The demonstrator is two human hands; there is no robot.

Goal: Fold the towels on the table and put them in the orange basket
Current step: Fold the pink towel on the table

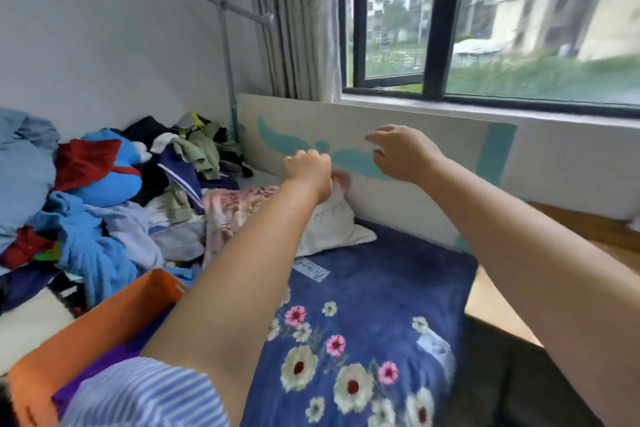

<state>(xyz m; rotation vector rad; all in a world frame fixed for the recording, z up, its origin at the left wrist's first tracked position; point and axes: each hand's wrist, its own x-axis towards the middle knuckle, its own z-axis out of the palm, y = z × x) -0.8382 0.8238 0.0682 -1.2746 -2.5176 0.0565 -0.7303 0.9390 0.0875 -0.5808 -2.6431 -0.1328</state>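
Here the left hand point(306, 166) pinches the white towel point(329, 218)'s top edge; the right hand point(401, 152), fingers spread, should probably catch the corner beside that pinch.

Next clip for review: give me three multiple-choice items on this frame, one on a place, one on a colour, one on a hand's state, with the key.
1. The orange basket lies where?
A. lower left, beside the left arm
B. on the windowsill
C. far right on the floor

2. The flowered towel spread in front has what ground colour?
A. red
B. dark blue
C. yellow

3. The left hand is
A. flat on the table
B. lifted, pinching a whitish cloth
C. inside the basket

Key: 1 A, its orange rim shows at lower left; 2 B, blue shows between the flowers; 3 B, the cloth hangs from its curled fingers.
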